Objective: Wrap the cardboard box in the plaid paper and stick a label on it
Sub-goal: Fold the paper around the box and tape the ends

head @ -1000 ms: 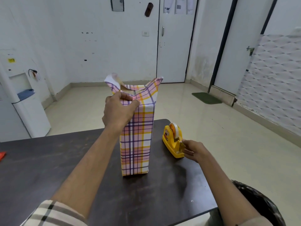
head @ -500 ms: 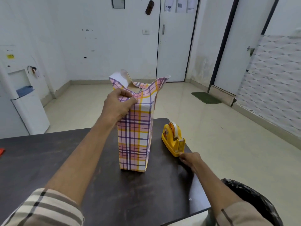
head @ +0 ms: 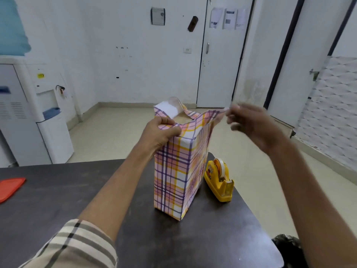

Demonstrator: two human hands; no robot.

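Observation:
The tall box wrapped in pink, yellow and purple plaid paper (head: 173,175) stands upright on the dark table (head: 77,190). Its top is unfolded, with paper flaps sticking up and a white underside showing at the back left. My left hand (head: 158,132) grips the paper at the box's top left edge. My right hand (head: 255,126) is raised beside the top right flap, its fingertips at the flap's tip. It is blurred, so I cannot tell if it pinches anything. No label is in view.
A yellow tape dispenser (head: 218,180) sits on the table just right of the box, near the right edge. A red flat lid (head: 9,188) lies at the far left. A water dispenser (head: 44,117) stands by the left wall. Something dark (head: 289,246) sits below the table's right corner.
My right hand has left the tape dispenser and risen from the table to the box's top right flap. My left hand has kept its grip on the box top.

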